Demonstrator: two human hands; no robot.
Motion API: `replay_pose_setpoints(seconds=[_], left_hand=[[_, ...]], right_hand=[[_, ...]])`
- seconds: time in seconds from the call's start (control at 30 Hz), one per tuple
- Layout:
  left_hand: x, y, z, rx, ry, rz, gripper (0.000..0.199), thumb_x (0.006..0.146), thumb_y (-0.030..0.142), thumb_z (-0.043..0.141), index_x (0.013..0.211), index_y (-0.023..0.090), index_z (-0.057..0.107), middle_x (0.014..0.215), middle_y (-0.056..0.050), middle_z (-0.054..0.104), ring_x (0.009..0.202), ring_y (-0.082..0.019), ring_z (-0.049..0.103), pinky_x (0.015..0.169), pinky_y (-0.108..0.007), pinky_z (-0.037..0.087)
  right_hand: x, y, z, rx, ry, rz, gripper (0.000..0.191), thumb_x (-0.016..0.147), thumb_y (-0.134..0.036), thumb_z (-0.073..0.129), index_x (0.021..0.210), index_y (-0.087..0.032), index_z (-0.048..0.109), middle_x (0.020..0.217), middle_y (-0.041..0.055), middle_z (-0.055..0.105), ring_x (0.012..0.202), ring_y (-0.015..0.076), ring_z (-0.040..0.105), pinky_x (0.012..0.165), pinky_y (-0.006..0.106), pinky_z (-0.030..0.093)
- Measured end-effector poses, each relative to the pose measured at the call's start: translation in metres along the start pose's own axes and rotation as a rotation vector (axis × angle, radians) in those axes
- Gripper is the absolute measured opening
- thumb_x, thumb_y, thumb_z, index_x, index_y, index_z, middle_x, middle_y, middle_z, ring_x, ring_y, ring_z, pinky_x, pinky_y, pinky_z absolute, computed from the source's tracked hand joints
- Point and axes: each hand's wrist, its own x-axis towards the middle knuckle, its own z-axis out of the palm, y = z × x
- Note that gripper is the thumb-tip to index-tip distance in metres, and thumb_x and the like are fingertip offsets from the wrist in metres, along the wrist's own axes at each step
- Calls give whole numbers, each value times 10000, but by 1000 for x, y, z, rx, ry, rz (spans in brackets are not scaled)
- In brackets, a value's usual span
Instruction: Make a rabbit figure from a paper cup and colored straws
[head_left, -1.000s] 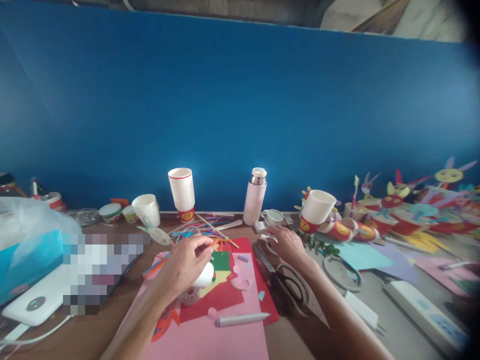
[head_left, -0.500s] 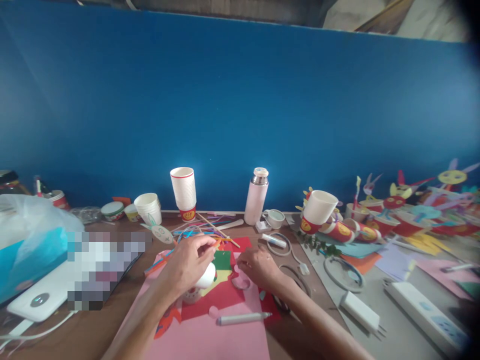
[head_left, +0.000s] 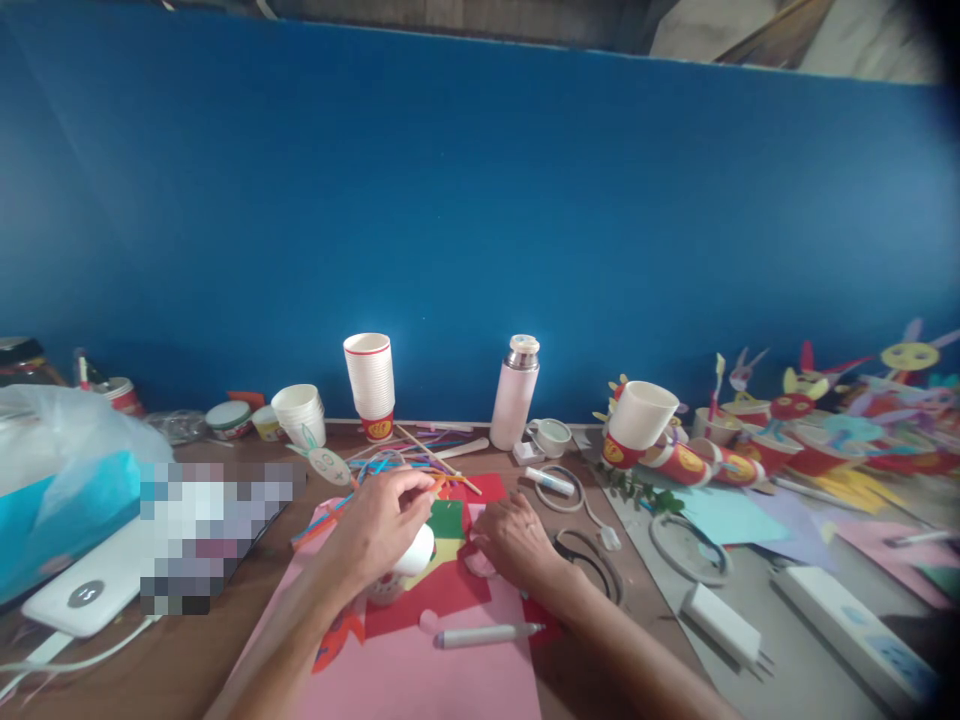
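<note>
My left hand (head_left: 386, 525) is above the pink sheet (head_left: 420, 680), thumb and forefinger pinched on a small orange piece (head_left: 437, 486). Under that hand, partly hidden, is a white rounded object (head_left: 420, 550) whose kind I cannot make out. My right hand (head_left: 514, 535) is lowered over the coloured paper with its fingers bent together. Its fingertips are at a pink paper scrap (head_left: 480, 562); whether they grip it is hidden. Red paper (head_left: 420, 612) and a green piece (head_left: 447, 520) lie between the hands. A capped marker (head_left: 487, 636) rests nearer me.
Behind the hands stand stacked paper cups (head_left: 369, 380) and a pink thermos (head_left: 514, 395). Pipe cleaners (head_left: 397, 462) lie before them. To the right are a cable (head_left: 592, 520), a charger (head_left: 724, 625), a power strip (head_left: 855, 630) and several cup figures (head_left: 787, 420). A phone-like white device (head_left: 86, 600) is left.
My right hand has moved slightly down and left, so its fingertips now meet the pink scrap. The left hand keeps its pinch on the orange piece. The view has shifted slightly.
</note>
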Motion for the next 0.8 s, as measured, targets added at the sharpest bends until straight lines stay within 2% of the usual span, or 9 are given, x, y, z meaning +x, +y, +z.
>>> replay_pose_setpoints(seconds=[0.27, 0.53, 0.67, 0.8], left_hand=[[0, 5, -2, 32, 4, 1, 234, 747, 254, 476, 832, 215, 690, 868, -14, 721, 765, -166, 646, 697, -220, 457], [-1, 4, -3, 7, -19, 8, 242, 755, 257, 451, 810, 213, 683, 855, -15, 715, 755, -168, 638, 666, -232, 449], [0, 5, -3, -1, -18, 0, 234, 754, 253, 465, 821, 213, 685, 854, -6, 717, 757, -162, 639, 680, -222, 446], [0, 4, -1, -6, -23, 11, 229, 762, 249, 469, 824, 210, 685, 861, -3, 715, 808, -167, 637, 682, -214, 442]], right_hand=[[-2, 3, 2, -46, -10, -46, 190, 804, -93, 447, 753, -131, 626, 794, 115, 632, 774, 214, 566, 777, 340, 306], [1, 5, 1, 57, 30, 5, 194, 793, -71, 424, 730, -121, 600, 756, 113, 643, 724, 201, 577, 757, 318, 326], [0, 3, -13, 203, 84, 65, 234, 851, -109, 365, 751, -142, 574, 713, 63, 648, 674, 157, 583, 716, 265, 350], [-6, -2, -35, 399, 119, 46, 250, 900, -175, 326, 780, -176, 545, 729, 2, 641, 658, 108, 583, 613, 184, 370]])
